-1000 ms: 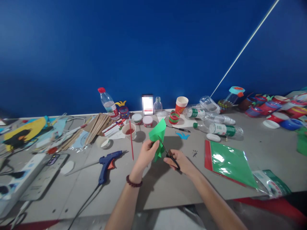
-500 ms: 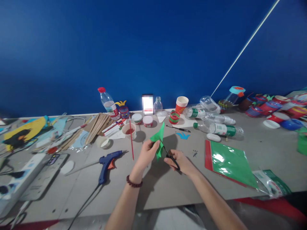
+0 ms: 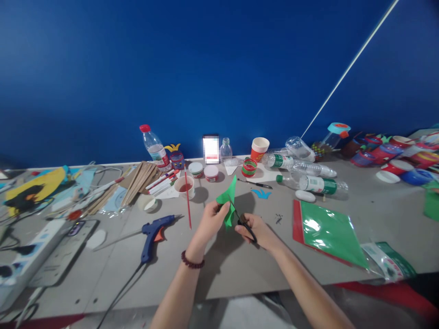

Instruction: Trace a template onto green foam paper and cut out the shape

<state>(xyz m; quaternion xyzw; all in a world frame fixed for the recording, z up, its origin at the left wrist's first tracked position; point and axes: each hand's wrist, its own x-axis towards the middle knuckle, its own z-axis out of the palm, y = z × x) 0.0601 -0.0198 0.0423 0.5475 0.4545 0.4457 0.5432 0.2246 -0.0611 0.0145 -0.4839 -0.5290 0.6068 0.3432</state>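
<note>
My left hand (image 3: pixel 213 220) pinches a piece of green paper (image 3: pixel 229 194) between thumb and fingers, holding it above the table. Black-handled scissors (image 3: pixel 247 230) are gripped in my right hand (image 3: pixel 258 229), their blades reaching up and left onto the green paper. Part of the paper hangs below the blades, beside my left thumb. A blue paper cutout with pointed tips (image 3: pixel 262 194) lies on the table beyond my right hand. Near it rests a black pen (image 3: pixel 259 184).
A blue glue gun (image 3: pixel 152 235) with its cord lies left of my hands. A paper cup of brownish liquid (image 3: pixel 184 187) has a red brush (image 3: pixel 188 201) across it. Plastic bottles (image 3: pixel 318 185) and a packet of green sheets (image 3: pixel 331 233) lie to the right. Power strips (image 3: pixel 61 256) sit far left.
The green paper and my left hand have shifted very slightly to the right. The scissors stay on the paper; their blades look a little closer together.
</note>
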